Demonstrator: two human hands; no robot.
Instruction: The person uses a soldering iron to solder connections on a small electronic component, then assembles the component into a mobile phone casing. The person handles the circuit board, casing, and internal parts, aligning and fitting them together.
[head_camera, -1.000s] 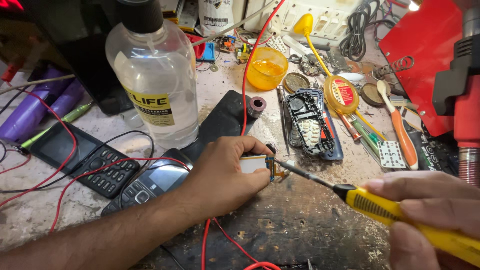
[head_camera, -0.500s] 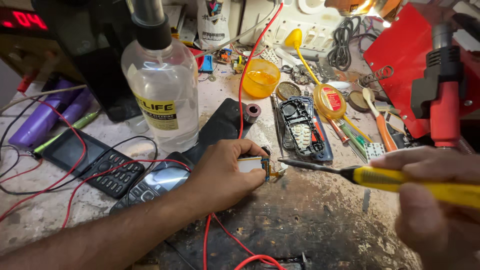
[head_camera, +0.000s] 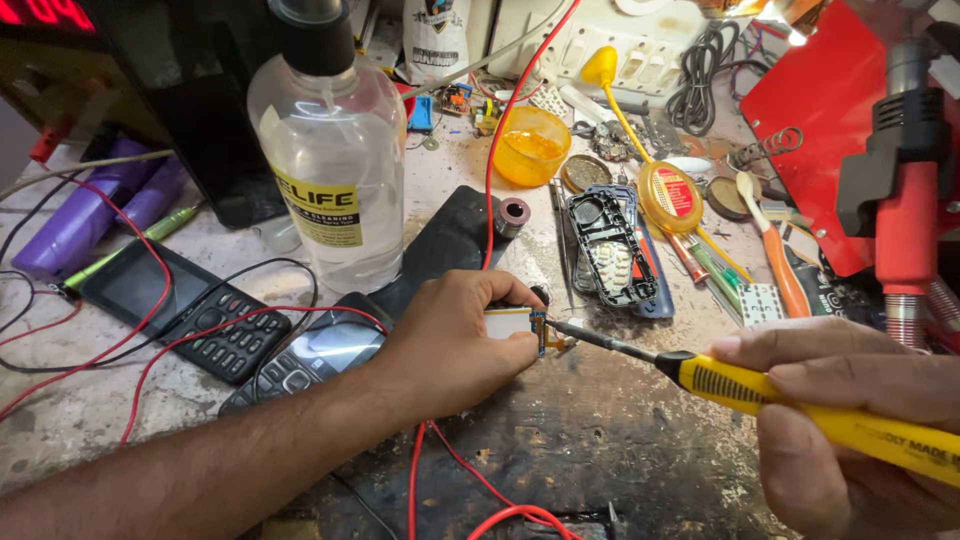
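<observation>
Left hand (head_camera: 455, 345) is closed in a pinch on a small display module (head_camera: 512, 323), a pale rectangular part with an orange flex tab at its right end, held just above the dark, worn patch of the surface (head_camera: 600, 440). Right hand (head_camera: 850, 420) is wrapped shut around the yellow handle of a soldering iron (head_camera: 800, 405).

Key relation: the iron's long axis runs from lower right up to the left, and its thin dark tip (head_camera: 560, 327) meets the flex end of the module, touching or nearly so; exact contact too small to confirm. So the module lies left of and slightly above the right hand, right at the tool's tip. The left hand is the nearer one, since it is already on the part; the right hand reaches it only through the iron.

Around the module:
- clear plastic bottle (head_camera: 335, 160) stands upright, up and to the left
- two keypad phones (head_camera: 185, 310) lie to the left, red wires (head_camera: 160, 340) looping over them
- opened phone frame (head_camera: 608, 245) just above and right
- orange dish (head_camera: 530, 145) farther up
- red hot-air tool (head_camera: 905, 190) far right
</observation>
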